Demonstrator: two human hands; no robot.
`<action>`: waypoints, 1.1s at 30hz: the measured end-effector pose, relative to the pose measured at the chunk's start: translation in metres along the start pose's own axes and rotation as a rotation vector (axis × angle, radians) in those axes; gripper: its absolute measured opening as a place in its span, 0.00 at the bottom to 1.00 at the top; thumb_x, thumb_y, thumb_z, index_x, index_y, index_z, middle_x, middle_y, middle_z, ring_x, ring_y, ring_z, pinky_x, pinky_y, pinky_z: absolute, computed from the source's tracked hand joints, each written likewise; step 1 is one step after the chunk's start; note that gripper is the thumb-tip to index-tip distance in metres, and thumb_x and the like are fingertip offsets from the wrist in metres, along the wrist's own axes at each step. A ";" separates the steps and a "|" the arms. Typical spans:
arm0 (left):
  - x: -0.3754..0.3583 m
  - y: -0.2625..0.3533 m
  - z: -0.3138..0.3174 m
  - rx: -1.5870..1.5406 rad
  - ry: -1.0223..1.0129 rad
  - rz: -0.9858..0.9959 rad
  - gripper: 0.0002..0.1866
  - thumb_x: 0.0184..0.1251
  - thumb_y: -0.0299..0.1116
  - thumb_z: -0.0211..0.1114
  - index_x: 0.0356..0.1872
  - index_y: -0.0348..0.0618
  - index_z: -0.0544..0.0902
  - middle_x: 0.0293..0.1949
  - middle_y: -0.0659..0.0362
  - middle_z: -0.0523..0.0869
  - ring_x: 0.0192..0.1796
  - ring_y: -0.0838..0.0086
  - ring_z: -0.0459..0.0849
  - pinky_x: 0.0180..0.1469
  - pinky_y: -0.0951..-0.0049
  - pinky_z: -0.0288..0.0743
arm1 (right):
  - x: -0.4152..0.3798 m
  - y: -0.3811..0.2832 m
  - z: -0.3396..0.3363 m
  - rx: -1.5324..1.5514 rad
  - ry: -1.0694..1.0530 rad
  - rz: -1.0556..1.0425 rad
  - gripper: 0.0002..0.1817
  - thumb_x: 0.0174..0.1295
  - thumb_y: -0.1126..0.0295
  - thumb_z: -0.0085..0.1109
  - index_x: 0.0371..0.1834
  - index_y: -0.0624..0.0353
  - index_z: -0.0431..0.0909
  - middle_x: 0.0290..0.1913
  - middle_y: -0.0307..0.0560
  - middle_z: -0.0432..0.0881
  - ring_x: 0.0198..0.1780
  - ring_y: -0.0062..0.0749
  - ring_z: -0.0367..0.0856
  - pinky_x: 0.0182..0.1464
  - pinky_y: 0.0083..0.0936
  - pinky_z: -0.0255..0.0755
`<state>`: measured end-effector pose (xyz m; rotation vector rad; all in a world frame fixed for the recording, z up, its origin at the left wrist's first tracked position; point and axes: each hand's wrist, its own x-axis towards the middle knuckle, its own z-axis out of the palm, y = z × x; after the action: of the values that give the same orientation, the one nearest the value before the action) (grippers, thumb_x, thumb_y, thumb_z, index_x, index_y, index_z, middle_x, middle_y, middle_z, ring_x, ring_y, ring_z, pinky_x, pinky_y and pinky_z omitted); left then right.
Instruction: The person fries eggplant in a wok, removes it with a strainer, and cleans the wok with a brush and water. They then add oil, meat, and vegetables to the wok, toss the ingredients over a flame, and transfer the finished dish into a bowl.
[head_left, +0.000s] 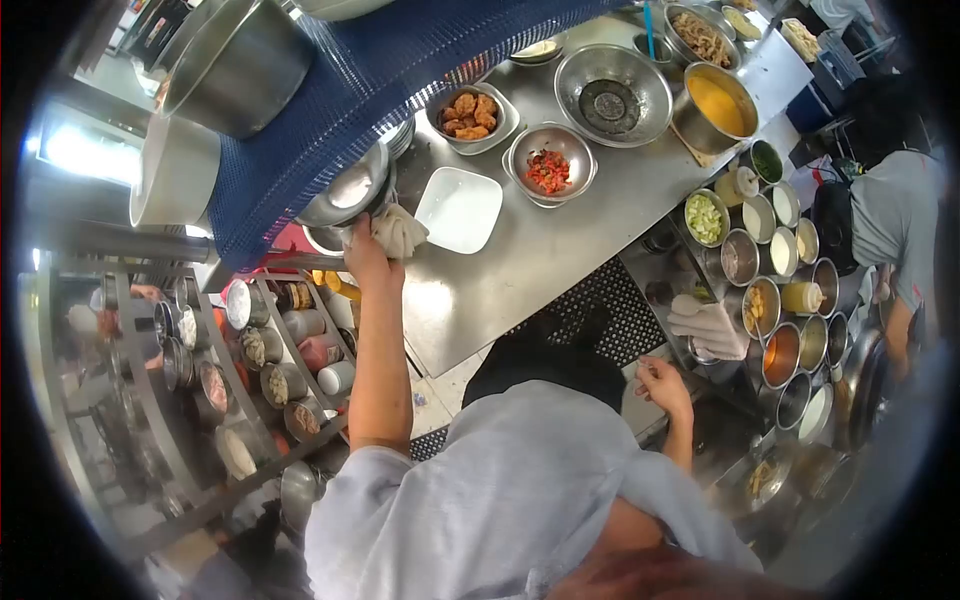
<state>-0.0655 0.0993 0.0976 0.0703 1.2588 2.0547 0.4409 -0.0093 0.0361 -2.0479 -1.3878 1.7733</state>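
Note:
My left hand (pixel 372 256) reaches to the counter's left end and is closed on a cream cloth (pixel 398 233). Its fingertips are right at the edge of a shiny metal bowl (pixel 348 188), which is tilted beneath the blue mesh-covered shelf. To the right of the cloth sits a white square dish (pixel 460 209) with nothing in it. By my right side hangs my right hand (pixel 660 384), fingers loosely curled and apart, holding nothing visible. Folded pale cloths (pixel 706 328) lie a little beyond it.
On the steel counter (pixel 530 255) are fried pieces (pixel 468 116), chopped red peppers (pixel 548 172) in a colander, a large metal bowl (pixel 612 95) and a pot of yellow liquid (pixel 720 101). Ingredient tins (pixel 780 355) line the right, where another person (pixel 897 210) stands. Racks (pixel 190 400) fill the left.

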 end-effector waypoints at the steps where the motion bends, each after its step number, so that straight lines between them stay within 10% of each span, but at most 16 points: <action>1: -0.004 -0.003 0.001 0.001 0.017 0.003 0.17 0.63 0.27 0.59 0.53 0.39 0.73 0.44 0.56 0.80 0.43 0.69 0.81 0.42 0.68 0.79 | 0.011 0.002 -0.006 -0.011 -0.012 0.003 0.22 0.62 0.66 0.55 0.57 0.64 0.71 0.32 0.47 0.81 0.28 0.26 0.81 0.26 0.22 0.72; 4: -0.040 -0.019 0.029 0.144 0.001 -0.216 0.12 0.65 0.30 0.58 0.49 0.39 0.77 0.42 0.57 0.80 0.41 0.71 0.81 0.41 0.68 0.79 | 0.033 0.005 -0.024 -0.113 -0.073 0.020 0.22 0.61 0.65 0.56 0.58 0.63 0.71 0.33 0.47 0.81 0.28 0.26 0.82 0.26 0.23 0.73; 11: 0.094 -0.081 0.103 0.920 -0.055 0.124 0.23 0.53 0.40 0.67 0.44 0.32 0.78 0.38 0.52 0.82 0.37 0.70 0.81 0.40 0.68 0.74 | 0.093 0.010 -0.078 -0.258 0.059 -0.198 0.22 0.62 0.62 0.56 0.56 0.64 0.73 0.29 0.48 0.81 0.24 0.25 0.78 0.25 0.23 0.71; 23: 0.058 -0.084 0.111 0.355 -0.061 -0.145 0.09 0.51 0.22 0.56 0.35 0.35 0.77 0.32 0.56 0.80 0.28 0.71 0.79 0.32 0.67 0.75 | 0.094 0.074 -0.100 -0.327 0.043 -0.045 0.21 0.63 0.62 0.55 0.55 0.64 0.72 0.28 0.43 0.79 0.21 0.24 0.75 0.22 0.21 0.69; 25: 0.050 -0.087 0.108 0.489 -0.055 -0.109 0.09 0.51 0.21 0.56 0.36 0.35 0.76 0.30 0.56 0.79 0.28 0.71 0.79 0.31 0.66 0.75 | 0.084 0.042 -0.096 -0.308 0.034 0.098 0.23 0.61 0.57 0.53 0.51 0.63 0.77 0.44 0.57 0.83 0.43 0.43 0.83 0.47 0.34 0.73; 33: 0.018 -0.080 0.088 0.464 -0.015 -0.131 0.09 0.50 0.22 0.57 0.36 0.36 0.75 0.29 0.57 0.79 0.27 0.72 0.78 0.30 0.68 0.74 | 0.100 0.069 -0.073 -0.351 -0.004 0.013 0.20 0.62 0.59 0.53 0.51 0.63 0.76 0.35 0.49 0.82 0.28 0.31 0.80 0.32 0.27 0.72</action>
<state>-0.0004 0.1982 0.0747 0.2106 1.6615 1.6161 0.5306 0.0512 -0.0556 -2.2160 -1.8001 1.6333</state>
